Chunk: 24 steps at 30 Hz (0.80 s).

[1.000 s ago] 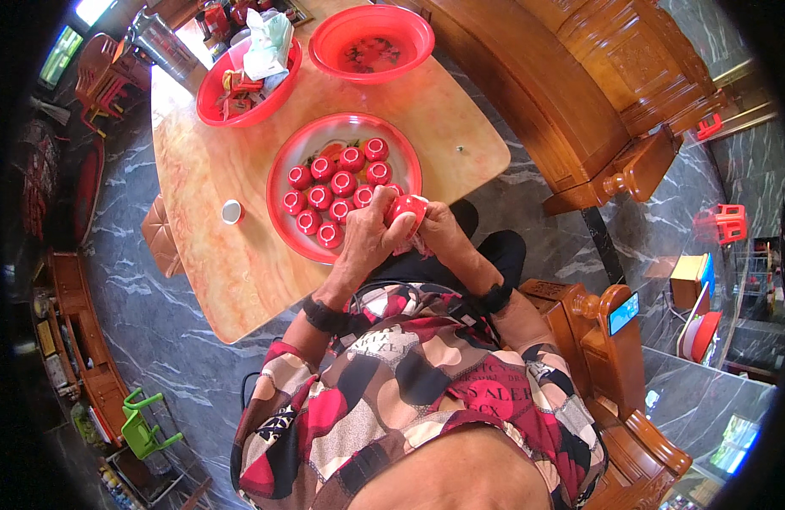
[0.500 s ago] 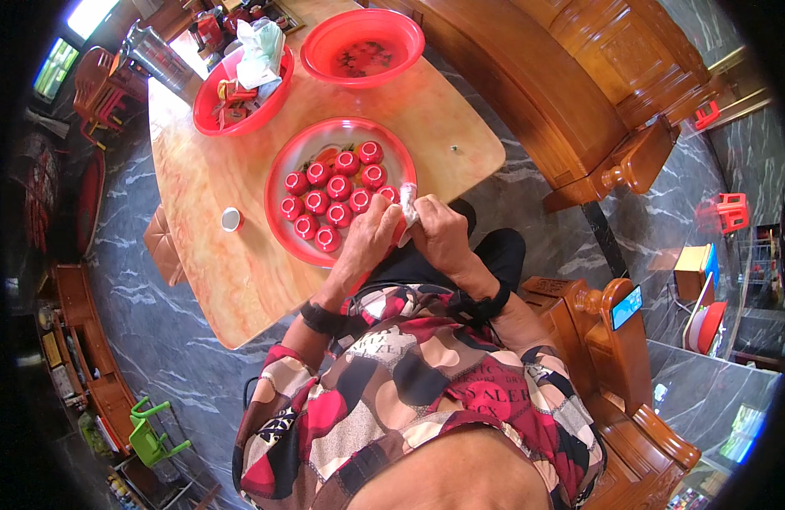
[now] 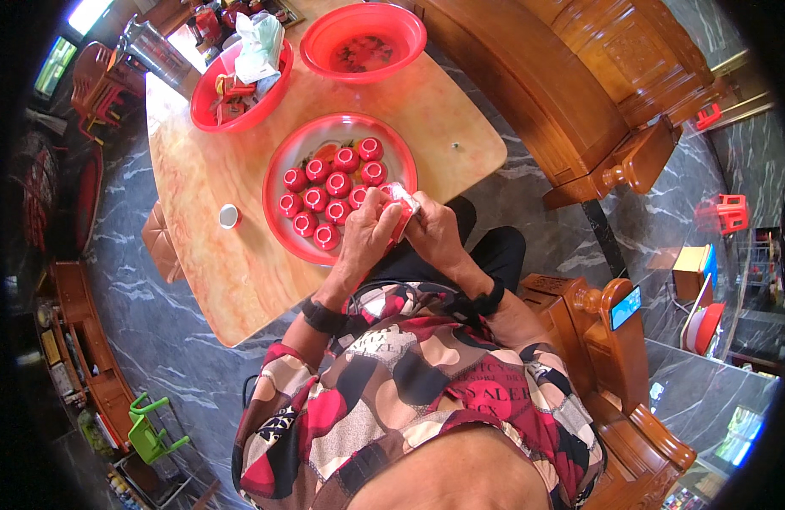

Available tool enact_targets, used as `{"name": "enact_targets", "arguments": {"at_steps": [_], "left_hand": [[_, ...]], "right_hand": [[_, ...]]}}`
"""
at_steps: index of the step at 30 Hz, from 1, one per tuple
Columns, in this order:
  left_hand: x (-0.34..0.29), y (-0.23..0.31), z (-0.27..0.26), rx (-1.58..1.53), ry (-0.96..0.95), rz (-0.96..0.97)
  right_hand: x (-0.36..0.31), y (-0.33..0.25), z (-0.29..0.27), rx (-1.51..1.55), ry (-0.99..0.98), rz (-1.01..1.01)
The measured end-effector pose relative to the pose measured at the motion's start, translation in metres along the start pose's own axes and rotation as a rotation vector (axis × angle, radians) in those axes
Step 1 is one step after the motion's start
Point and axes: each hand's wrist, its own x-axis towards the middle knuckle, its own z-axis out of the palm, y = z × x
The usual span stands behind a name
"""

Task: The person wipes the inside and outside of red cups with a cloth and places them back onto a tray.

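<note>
A round red-rimmed tray [image 3: 278, 234] on the table holds several small red cups turned upside down, their bases up. At the tray's near right edge my left hand [image 3: 367, 231] is closed with its fingers curled round a crumpled white cloth [image 3: 399, 195]. My right hand [image 3: 435, 231] closes on the cloth's other side, close against the left. The red tray rim passes beneath them, and the fingers partly hide both cloth and rim. Alone on the table, left of the tray, is a small cup [image 3: 229, 217] with a white interior.
A red basin [image 3: 363, 42] stands behind the tray, dark bits at its bottom. Left of it, a red bowl [image 3: 239, 102] holds packets and a white plastic bag. A metal flask [image 3: 159, 55] is at the far left. A wooden bench [image 3: 529, 93] runs along the table's far right.
Both hands have shifted slightly up, and the left is turned more inward. The white cloth, hanging between them before, is now bunched over the fingers.
</note>
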Motion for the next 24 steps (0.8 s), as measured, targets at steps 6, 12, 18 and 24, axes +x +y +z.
{"name": "enact_targets", "arguments": {"at_steps": [6, 12, 18, 24], "left_hand": [[0.008, -0.005, -0.013, -0.213, 0.098, -0.019], [0.019, 0.004, -0.030, -0.760, 0.070, -0.125], [0.008, -0.004, -0.010, -0.763, -0.099, -0.136], [0.008, -0.014, -0.011, -0.684, -0.058, -0.231]], "right_hand": [[0.002, 0.010, -0.014, 0.794, -0.365, 0.544], [0.004, -0.017, -0.035, 0.705, -0.096, 0.284], [0.012, -0.029, -0.026, 0.178, -0.052, -0.062], [0.005, -0.021, -0.024, 0.202, -0.164, -0.134]]}}
